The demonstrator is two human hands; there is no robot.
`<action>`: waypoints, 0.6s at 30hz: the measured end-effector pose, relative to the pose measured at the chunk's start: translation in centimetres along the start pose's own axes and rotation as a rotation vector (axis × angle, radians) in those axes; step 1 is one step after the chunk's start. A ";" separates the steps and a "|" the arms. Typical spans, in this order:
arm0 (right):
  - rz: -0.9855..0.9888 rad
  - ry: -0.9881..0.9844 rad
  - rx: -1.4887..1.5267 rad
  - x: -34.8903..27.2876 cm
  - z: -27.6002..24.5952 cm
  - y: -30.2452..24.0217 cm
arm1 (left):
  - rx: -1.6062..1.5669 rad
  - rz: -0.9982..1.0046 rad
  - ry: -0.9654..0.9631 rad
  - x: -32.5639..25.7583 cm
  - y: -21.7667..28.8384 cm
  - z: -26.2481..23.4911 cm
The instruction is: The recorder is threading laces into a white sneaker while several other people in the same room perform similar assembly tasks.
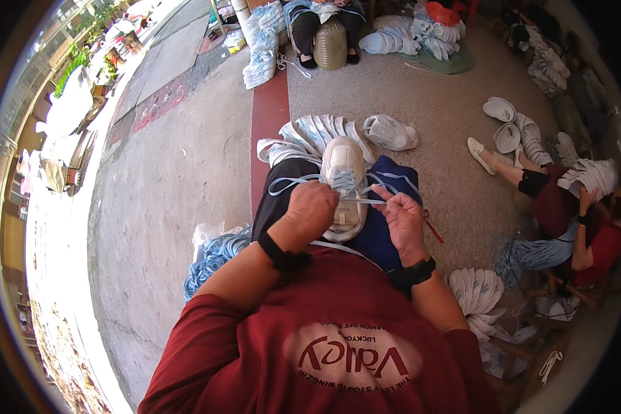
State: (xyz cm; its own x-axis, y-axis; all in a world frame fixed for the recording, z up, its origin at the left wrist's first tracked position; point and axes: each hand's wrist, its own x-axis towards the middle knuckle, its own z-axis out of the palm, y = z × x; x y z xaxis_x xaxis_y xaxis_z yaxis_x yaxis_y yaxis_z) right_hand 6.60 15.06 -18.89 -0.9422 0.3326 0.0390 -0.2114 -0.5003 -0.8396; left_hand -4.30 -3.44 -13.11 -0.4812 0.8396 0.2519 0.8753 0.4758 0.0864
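Observation:
A cream sneaker (343, 160) lies on my lap with its toe pointing away from me. Light blue shoelace (355, 197) runs through its eyelets and stretches between my hands. My left hand (312, 210) is closed at the shoe's left side, its fingertips pinching the lace; a loop of lace sticks out to its left. At the right side, my right hand (401, 219) pinches the other stretch of lace, with a finger raised. More lace trails over the blue cloth (386, 238) on my right thigh. Exactly how the fingertips grip is partly hidden.
Beyond my knees stands a row of white shoe uppers (317, 134), with another sneaker (390, 132) beside it. A bundle of blue laces (217, 259) sits by my left hip. White pieces (476, 293) are stacked at my right. Other people sit ahead and at right.

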 end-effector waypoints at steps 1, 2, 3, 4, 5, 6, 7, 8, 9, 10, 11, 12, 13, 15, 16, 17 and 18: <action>0.061 0.056 0.233 0.0 0.2 -1.0 | -0.031 -0.107 -0.070 -1.1 -1.3 -0.9; 0.041 0.069 0.265 -0.2 0.1 -1.5 | -0.106 -0.184 0.012 -2.6 -2.7 -1.3; 0.051 0.085 0.260 -0.1 0.2 -1.3 | -0.347 -0.340 0.044 -3.9 -4.1 -1.9; 0.081 0.058 0.307 0.0 0.5 -1.1 | -0.586 -0.455 0.020 -4.8 -5.4 -2.1; 0.110 0.032 0.353 0.0 0.7 -0.8 | -0.602 -0.457 0.010 -4.9 -5.5 -1.4; 0.120 0.042 0.341 0.3 0.9 -0.6 | -1.095 -0.547 0.074 -4.3 -4.9 -1.4; 0.107 0.027 0.314 0.8 1.2 -0.4 | -1.589 -0.618 0.145 -3.5 -4.2 -1.5; 0.095 0.012 0.287 1.2 1.4 -0.3 | -1.604 -0.620 0.145 -2.3 -3.1 -1.3; 0.083 -0.008 0.262 1.4 1.6 -0.2 | -1.917 -0.581 0.081 -1.0 -1.9 -1.2; 0.052 0.041 0.183 1.4 1.7 -0.6 | -2.227 -0.525 0.010 -0.5 -1.4 -1.0; 0.022 0.057 0.164 1.3 0.8 -1.3 | -2.237 -0.525 0.015 -1.0 -2.1 -0.6; -0.012 0.135 0.144 0.8 -0.5 -2.5 | -2.334 -0.462 0.030 -2.1 -3.6 0.0; -0.110 0.165 0.111 -0.1 -3.2 -3.6 | -2.430 -0.396 0.043 -3.5 -5.3 0.2; -0.283 0.359 0.088 -3.5 -10.5 -6.4 | -2.378 -0.599 0.484 -8.6 -11.4 -0.6; -0.290 0.548 0.068 -5.9 -13.5 -7.8 | -2.313 -0.604 0.635 -12.7 -15.5 -0.4; -0.305 0.588 0.092 -9.2 -17.4 -9.2 | -2.225 -0.718 0.833 -16.5 -18.1 -0.8; -0.323 0.628 0.121 -11.4 -20.0 -9.7 | -2.183 -0.799 0.985 -20.2 -20.1 -1.1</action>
State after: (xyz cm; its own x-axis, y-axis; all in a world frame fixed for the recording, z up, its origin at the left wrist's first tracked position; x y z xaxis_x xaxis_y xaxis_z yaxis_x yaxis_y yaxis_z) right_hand 24.62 32.15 -22.03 -0.5076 0.8583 -0.0748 -0.5163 -0.3725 -0.7711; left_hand -12.11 -30.29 -18.90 -0.9700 0.1472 -0.1937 -0.2310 -0.8070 0.5435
